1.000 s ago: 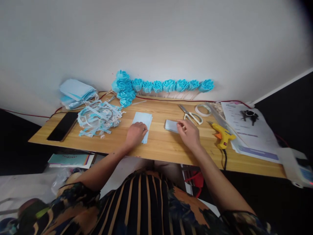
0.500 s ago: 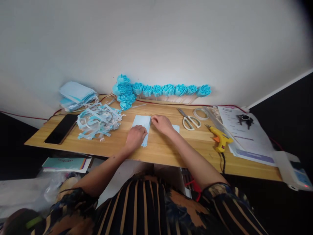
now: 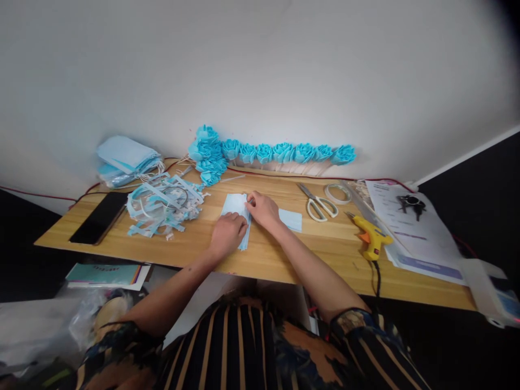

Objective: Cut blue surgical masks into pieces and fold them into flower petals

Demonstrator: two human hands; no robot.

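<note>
A light blue, pleated mask sheet lies flat on the wooden table in front of me. My left hand rests on its lower part with curled fingers, gripping it near the right side. At the sheet's upper right edge, my right hand pinches the border between thumb and fingers. A second light blue piece lies beside my right wrist, partly hidden behind it. My palms and the fingertips' undersides do not show.
Blue fabric flowers on sticks line the wall. Left are cut strips, stacked masks and a phone. Right are scissors, a tape roll, a yellow glue gun, papers and keys.
My right hand has moved slightly left onto the sheet's right edge. The second blue piece shows more now. The camera view has shifted a little.
</note>
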